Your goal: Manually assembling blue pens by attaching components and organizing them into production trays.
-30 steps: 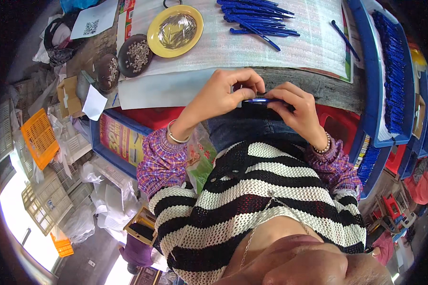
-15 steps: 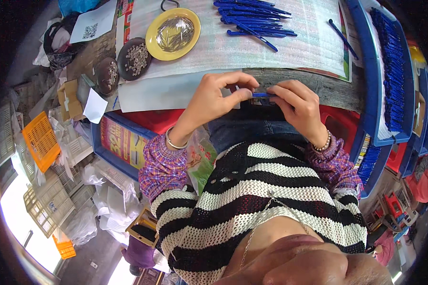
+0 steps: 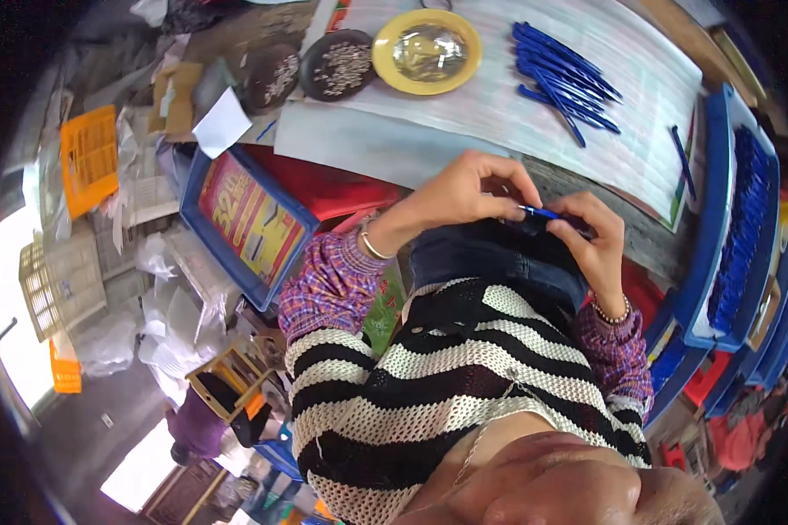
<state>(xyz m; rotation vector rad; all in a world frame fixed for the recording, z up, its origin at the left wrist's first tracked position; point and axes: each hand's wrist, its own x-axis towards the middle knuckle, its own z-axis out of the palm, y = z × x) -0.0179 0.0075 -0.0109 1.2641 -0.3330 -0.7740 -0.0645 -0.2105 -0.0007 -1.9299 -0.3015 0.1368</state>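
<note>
Between my hands, in front of my waist at the table's near edge, is a blue pen (image 3: 543, 213). My left hand (image 3: 480, 187) pinches its left end, where a small pale tip shows. My right hand (image 3: 594, 233) is closed around the pen's other end, which the fingers partly hide. Beyond them, a pile of blue pens (image 3: 565, 79) lies on a white foam sheet (image 3: 473, 122). A single pen (image 3: 683, 164) rests apart at the sheet's right side. Left of the pile stands a yellow dish (image 3: 383, 52) of thin metallic pieces.
Two dark bowls (image 3: 311, 87) of small pale parts stand left of the dish. At the right is a blue tray (image 3: 709, 289) full of blue pens. A blue crate (image 3: 267, 293) stands below the table's left part. A person in purple (image 3: 197, 424) is behind, lower left.
The view has turned, so the table now slants down to the right. The pen is still between both hands, now tilted, with a pale tip showing at its left end.
</note>
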